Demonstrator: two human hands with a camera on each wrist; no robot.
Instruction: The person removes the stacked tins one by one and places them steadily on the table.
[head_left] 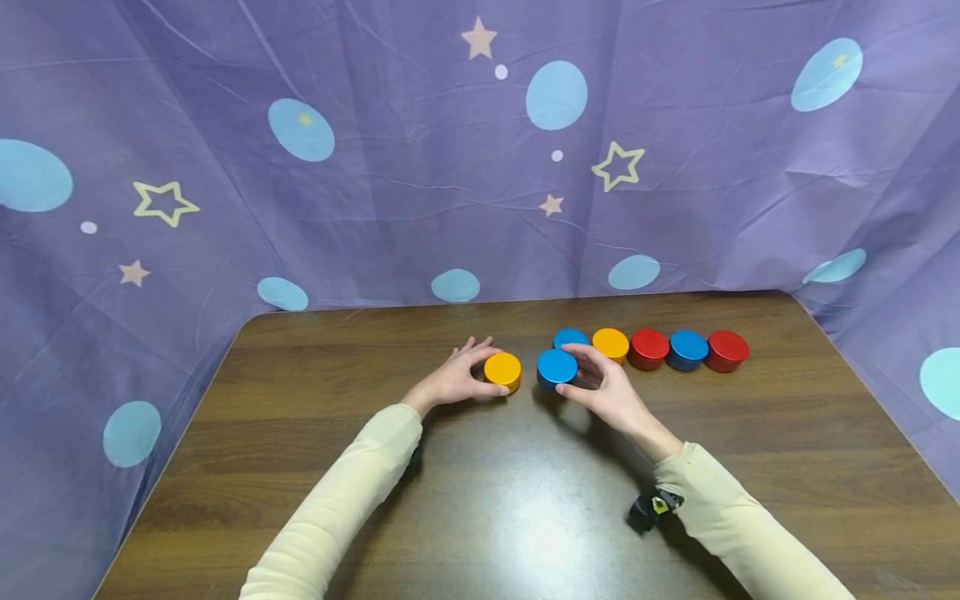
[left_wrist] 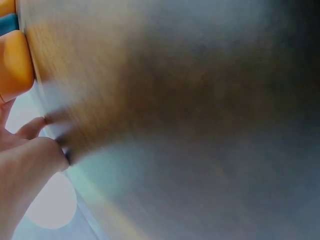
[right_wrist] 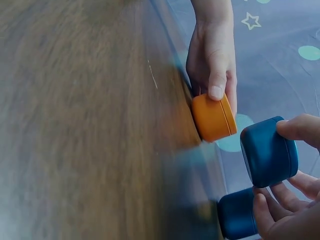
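Near the middle of the table, my left hand (head_left: 455,377) grips an orange round lidded tin (head_left: 502,372) between thumb and fingers. The same orange tin (right_wrist: 214,118) sits on the table in the right wrist view, the left thumb against its side. My right hand (head_left: 606,387) pinches a blue round lidded tin (head_left: 557,368) just to the right. In the right wrist view this blue tin (right_wrist: 269,152) is tilted and looks raised off the table. Another blue tin (head_left: 570,337) stands right behind it, partly hidden. The left wrist view shows my left hand (left_wrist: 30,150) only at its edge.
Rightward from the rear blue tin runs a row: a yellow-orange tin (head_left: 611,344), a red tin (head_left: 648,348), a blue tin (head_left: 687,350) and a red tin (head_left: 727,351). A purple patterned curtain (head_left: 420,208) hangs behind the brown wooden table (head_left: 315,367).
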